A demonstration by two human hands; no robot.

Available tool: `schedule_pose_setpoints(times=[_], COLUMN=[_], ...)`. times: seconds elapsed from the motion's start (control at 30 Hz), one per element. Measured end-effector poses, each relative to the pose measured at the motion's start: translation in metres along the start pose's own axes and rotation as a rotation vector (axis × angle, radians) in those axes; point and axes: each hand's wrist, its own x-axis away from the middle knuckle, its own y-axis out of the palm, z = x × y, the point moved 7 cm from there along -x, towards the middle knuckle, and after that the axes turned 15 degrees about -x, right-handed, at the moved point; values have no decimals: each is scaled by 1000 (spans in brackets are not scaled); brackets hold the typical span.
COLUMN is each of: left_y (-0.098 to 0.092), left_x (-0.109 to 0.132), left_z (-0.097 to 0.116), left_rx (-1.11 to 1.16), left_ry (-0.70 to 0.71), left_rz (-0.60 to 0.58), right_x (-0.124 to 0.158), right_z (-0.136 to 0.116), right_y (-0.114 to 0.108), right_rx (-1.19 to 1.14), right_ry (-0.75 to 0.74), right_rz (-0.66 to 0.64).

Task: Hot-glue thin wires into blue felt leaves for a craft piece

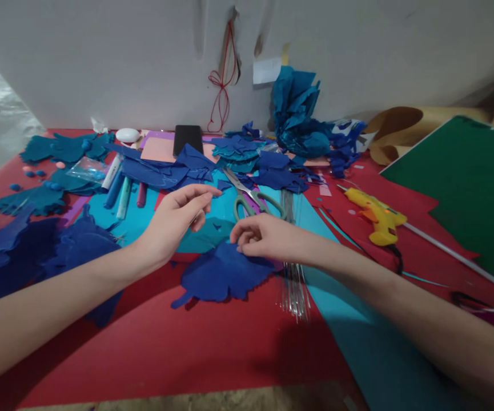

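Blue cutout (225,277) lies at 6 o'clock from scissors (254,195), likely light, soft, best pinched by rim; right hand (268,234) curls at its 1 o'clock edge, left hand (177,216) half-curled, grips unclear.

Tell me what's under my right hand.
A dark blue cutout shows beneath your right hand, spreading toward you; whatever the hand itself covers can't be seen.
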Motion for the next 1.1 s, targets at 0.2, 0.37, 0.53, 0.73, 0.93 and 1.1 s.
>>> schedule_pose_setpoints(times=[0.2, 0.37, 0.53, 0.73, 0.93, 1.1], left_y=[-2, -4, -10, -28, -33, -17], left_x=[2, 1, 2, 16, 35, 42], left_z=[3, 5, 13, 17, 1, -6], left_rx=[-31, -43, -83, -228, -416, -569], left_ry=[-9, 34, 87, 49, -41, -10], left_rz=[26, 49, 85, 125, 67, -44], right_x=[18, 36, 40, 33, 28, 27], right_z=[-23, -32, -34, -22, -15, -10], right_y=[-1, 40, 52, 27, 16, 10], right_rx=[273, 409, 468, 94, -98, -63], right_ry=[-167, -395, -516, -299, -212, -202], right_rz=[247, 159, 192, 318, 319, 353])
